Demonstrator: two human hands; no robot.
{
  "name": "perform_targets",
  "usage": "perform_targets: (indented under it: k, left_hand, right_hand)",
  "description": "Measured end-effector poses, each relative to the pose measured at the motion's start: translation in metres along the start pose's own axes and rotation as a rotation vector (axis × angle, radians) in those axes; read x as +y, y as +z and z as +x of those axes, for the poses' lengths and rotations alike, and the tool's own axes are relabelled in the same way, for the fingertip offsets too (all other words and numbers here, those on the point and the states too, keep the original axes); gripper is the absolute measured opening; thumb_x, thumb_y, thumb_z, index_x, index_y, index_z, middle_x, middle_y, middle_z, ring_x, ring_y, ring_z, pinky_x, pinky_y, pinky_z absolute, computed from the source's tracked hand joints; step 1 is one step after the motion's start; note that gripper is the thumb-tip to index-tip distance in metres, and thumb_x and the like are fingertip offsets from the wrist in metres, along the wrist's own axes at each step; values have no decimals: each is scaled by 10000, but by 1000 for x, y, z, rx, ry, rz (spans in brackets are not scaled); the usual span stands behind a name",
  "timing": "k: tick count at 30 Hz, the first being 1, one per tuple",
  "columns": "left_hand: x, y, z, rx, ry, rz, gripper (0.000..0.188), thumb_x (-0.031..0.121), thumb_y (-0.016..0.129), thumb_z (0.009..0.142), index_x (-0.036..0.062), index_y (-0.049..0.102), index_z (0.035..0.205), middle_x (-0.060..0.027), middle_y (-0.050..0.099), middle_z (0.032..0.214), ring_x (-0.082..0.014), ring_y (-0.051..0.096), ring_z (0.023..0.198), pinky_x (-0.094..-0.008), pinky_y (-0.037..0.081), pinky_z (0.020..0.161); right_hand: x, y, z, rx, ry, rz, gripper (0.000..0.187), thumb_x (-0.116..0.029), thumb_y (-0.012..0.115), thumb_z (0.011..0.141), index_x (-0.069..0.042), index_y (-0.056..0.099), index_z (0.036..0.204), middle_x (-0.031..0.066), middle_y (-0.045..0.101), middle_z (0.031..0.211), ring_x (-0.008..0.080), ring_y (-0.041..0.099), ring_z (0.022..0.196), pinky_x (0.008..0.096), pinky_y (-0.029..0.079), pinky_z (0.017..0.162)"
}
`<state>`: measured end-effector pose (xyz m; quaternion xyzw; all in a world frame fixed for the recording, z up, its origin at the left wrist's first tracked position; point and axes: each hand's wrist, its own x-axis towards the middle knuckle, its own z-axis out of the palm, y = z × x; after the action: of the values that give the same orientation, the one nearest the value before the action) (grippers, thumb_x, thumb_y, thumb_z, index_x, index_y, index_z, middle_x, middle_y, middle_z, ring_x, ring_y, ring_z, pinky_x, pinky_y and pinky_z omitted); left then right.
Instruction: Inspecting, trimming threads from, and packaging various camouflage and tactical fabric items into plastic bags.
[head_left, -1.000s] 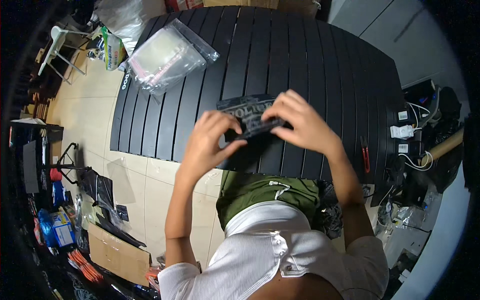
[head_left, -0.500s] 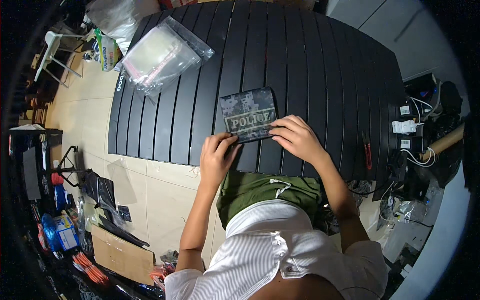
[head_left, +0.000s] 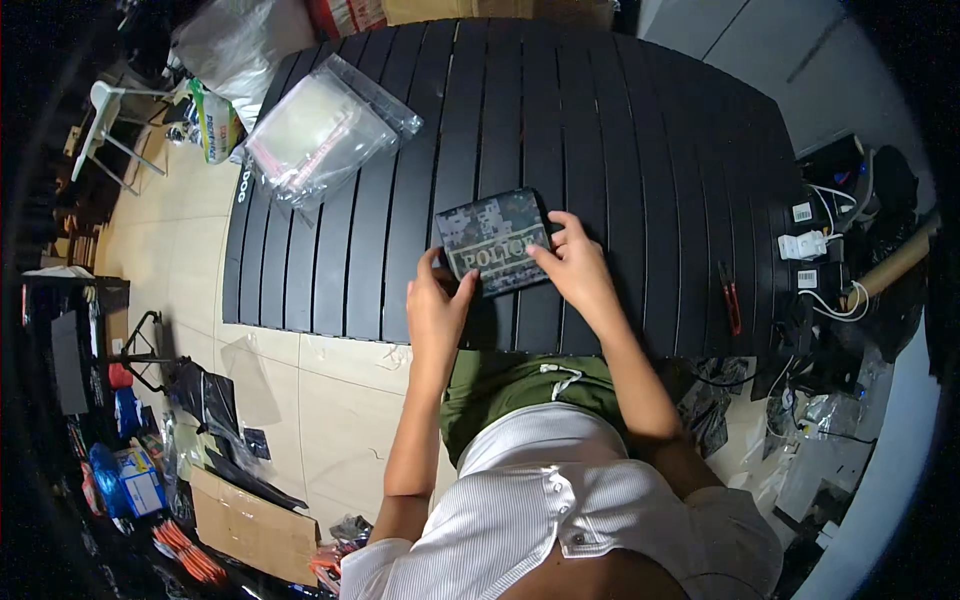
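A flat, wallet-like camouflage square (head_left: pixel 490 222) in dark grey digital pattern, with a lettered band across its lower part, is held just over the near middle of the black slatted table (head_left: pixel 395 240). My left hand (head_left: pixel 436 305) grips its lower left corner, thumb on the front and fingers at the left edge. On the right side, my right hand (head_left: pixel 578 268) presses its thumb onto the lettered band while the fingers reach round the right edge. The square's underside is hidden.
Clear plastic bags (head_left: pixel 325 130) with pale contents lie at the table's far left. Red-handled pliers or snips (head_left: pixel 731 300) rest near the right edge. Beyond them are white plugs and cables (head_left: pixel 803 245). Flattened cardboard (head_left: pixel 250 525) is on the floor at lower left.
Both hands have closed on the square's sides, thumbs now on its front. It appears slightly raised and turned a little. The view has shifted slightly.
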<state>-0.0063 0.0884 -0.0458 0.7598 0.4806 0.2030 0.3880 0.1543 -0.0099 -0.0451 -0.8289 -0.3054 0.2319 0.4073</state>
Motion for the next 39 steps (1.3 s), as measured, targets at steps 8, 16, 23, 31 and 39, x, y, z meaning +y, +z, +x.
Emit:
perform_targets:
  k: [8,16,23,31,39]
  left_hand:
    - [-16,-6,11,-138,2,-158,297,161,696,746,-64,568,891,-129,634,727,-158,587,610,-275,456,573]
    - [14,-14,0,-426,-160,-593,175,87,555,846,16,502,997,-41,575,925,-95,514,854,-223,394,780]
    - [26,16,-7,-529,-493,-1267,359,84,475,812,57,463,1170,-78,543,1098,-199,532,985,-329,449,838]
    - [45,40,-7,-822,-403,-1275,644,-16,434,765,83,257,1376,-111,485,1214,-224,543,1041,-357,490,853]
    - [62,70,-22,-957,-465,-1278,732,-61,431,743,138,193,1406,-127,461,1243,-262,549,1038,-388,527,797]
  right_hand:
    - [-13,2,-5,-79,-14,-284,448,-304,650,743,47,557,1004,191,617,885,366,539,822,411,409,814]
    - [4,-8,-18,-150,151,651,297,-105,604,796,10,524,1058,57,593,923,123,532,878,248,421,799]
    - [13,-27,-32,-209,157,1391,470,26,538,786,-44,414,1234,65,548,1068,166,532,995,319,427,878]
    - [42,-55,-57,-107,128,1626,769,120,490,721,-119,209,1396,110,456,1249,235,458,1152,380,351,986]
    - [67,-92,-87,-7,71,1672,928,106,488,668,-180,56,1437,128,374,1341,249,430,1186,385,340,985]
